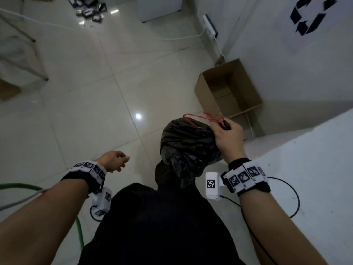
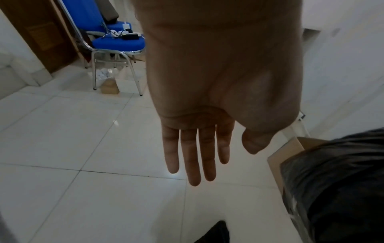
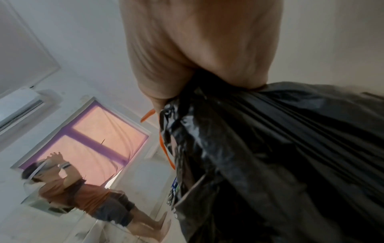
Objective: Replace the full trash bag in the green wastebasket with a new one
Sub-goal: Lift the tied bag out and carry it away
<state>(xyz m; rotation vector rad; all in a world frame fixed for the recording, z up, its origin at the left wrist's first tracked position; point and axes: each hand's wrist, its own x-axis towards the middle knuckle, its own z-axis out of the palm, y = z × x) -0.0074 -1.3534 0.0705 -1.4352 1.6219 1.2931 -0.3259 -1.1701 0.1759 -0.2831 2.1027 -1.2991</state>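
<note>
Holding the full trash bag point(image 1: 188, 150) up by its gathered neck, my right hand point(image 1: 227, 138) keeps it shut and off the floor, red drawstring point(image 1: 202, 116) trailing, near a cardboard box point(image 1: 227, 88). Left wrist: my left hand point(image 2: 207, 123) hangs slack, grip empty. Right wrist: fingers wrap the black plastic point(image 3: 290, 148) tightly; no wastebasket shows.

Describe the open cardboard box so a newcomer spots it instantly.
Start at the white wall with the black recycling symbol. At its foot, on the pale tiled floor, lies the brown cardboard box, beyond the black trash bag. It is the only open, empty-looking container nearby.
</note>
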